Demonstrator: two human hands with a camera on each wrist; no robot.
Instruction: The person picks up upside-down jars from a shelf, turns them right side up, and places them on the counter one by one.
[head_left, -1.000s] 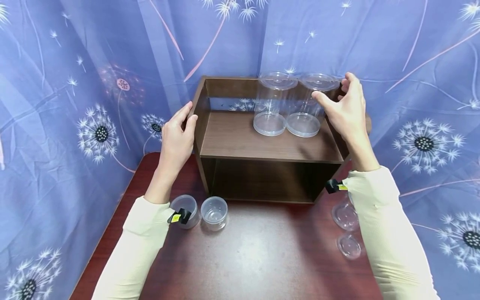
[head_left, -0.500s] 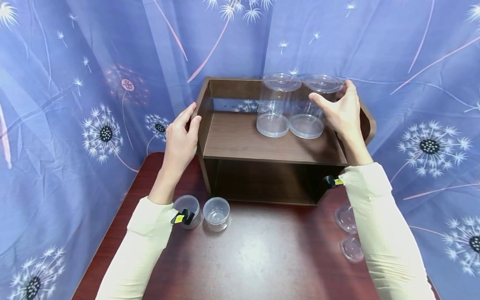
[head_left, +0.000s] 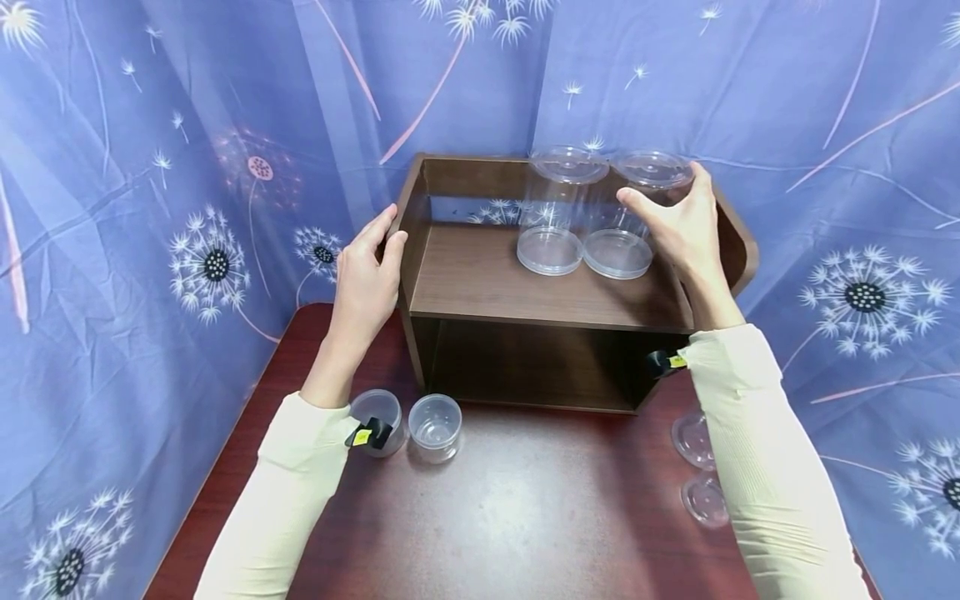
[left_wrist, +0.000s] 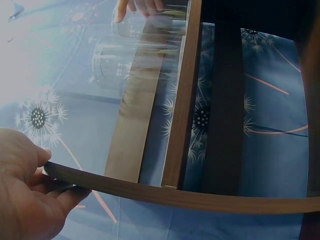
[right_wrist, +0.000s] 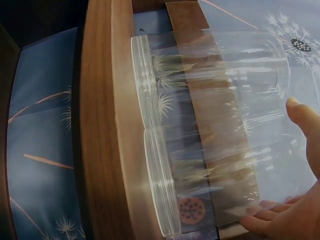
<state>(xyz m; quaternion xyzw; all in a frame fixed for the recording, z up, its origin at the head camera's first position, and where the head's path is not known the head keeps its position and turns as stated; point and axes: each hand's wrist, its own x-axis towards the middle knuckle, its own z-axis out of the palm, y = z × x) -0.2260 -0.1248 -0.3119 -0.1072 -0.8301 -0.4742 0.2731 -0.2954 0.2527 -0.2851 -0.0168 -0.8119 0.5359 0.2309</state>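
Two tall clear plastic jars (head_left: pixel 551 250) (right_wrist: pixel 162 185) stand side by side on the upper board of a dark brown shelf unit (head_left: pixel 480 283), each with a ridged band at its base. My right hand (head_left: pixel 686 225) is round the upper part of the right-hand jar (head_left: pixel 617 254), thumb in front and fingers at its far right side. In the right wrist view the fingers (right_wrist: pixel 270 215) lie right against the clear wall. My left hand (head_left: pixel 367 275) grips the front edge of the unit's left side panel (left_wrist: pixel 135 192), thumb inside and fingers outside.
Two small clear tubs (head_left: pixel 435 425) (head_left: pixel 377 408) stand on the dark red table (head_left: pixel 510 533) by my left wrist. On the right, two round clear pieces (head_left: pixel 693 442) (head_left: pixel 705 500) lie partly behind my right sleeve. A blue patterned curtain (head_left: pixel 847 167) hangs behind the shelf.
My right hand has come down and in, closer round the right-hand jar. The whole head view has shifted slightly; my left hand stays on the side panel, and the jars keep their places.
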